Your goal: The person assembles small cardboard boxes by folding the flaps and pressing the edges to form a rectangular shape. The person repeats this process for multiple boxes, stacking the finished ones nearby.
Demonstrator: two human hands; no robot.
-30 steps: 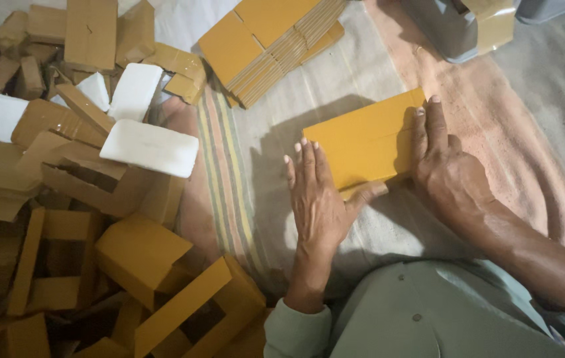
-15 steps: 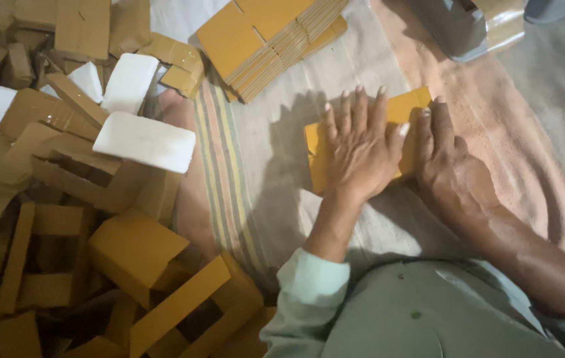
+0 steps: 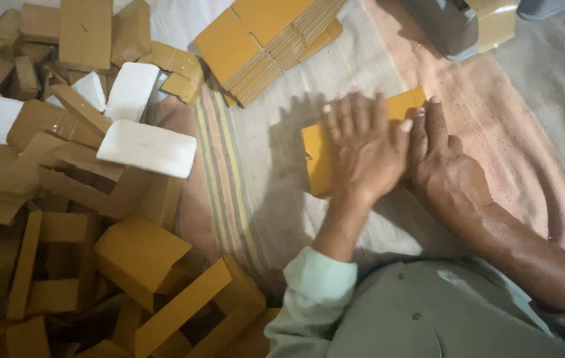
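Left hand [image 3: 362, 149] lies flat, fingers spread, grip released, pressing the yellow cardboard flat [image 3: 319, 162] on the floor cloth [image 3: 262, 152]; a second ago it rested beside the card. Right hand [image 3: 445, 169] likewise open-palmed, holding the card's right edge, unmoved.

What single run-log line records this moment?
left hand: flat on yellow card | right hand: pressing card's right side | stack of flat cards: beyond, apart
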